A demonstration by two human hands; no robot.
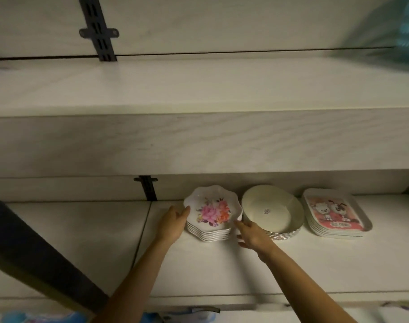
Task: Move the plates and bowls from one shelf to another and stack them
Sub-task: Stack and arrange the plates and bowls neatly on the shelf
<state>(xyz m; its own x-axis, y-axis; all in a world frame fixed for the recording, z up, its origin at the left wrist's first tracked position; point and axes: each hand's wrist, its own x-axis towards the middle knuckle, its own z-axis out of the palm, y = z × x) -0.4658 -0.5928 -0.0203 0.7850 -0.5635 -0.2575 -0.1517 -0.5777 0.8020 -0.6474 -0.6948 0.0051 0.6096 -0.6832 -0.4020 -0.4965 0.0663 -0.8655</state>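
A stack of several scalloped white plates with a pink and orange flower print [212,212] stands on the lower white shelf [87,229]. My left hand [174,223] presses against the stack's left side, fingers curved on the rim. On the stack's right side is my right hand [252,234], fingers spread, its fingertips touching the lower right edge. Just right of it sits a stack of round cream plates [272,209]. Further right lies a stack of rectangular trays with a cartoon print [334,212].
A thick white upper shelf [198,89] overhangs the lower one, with a dark slotted wall rail [97,29] above it. A dark diagonal bar [33,248] crosses the lower left. Something teal [408,26] is blurred at top right. Blue packages [47,317] show below.
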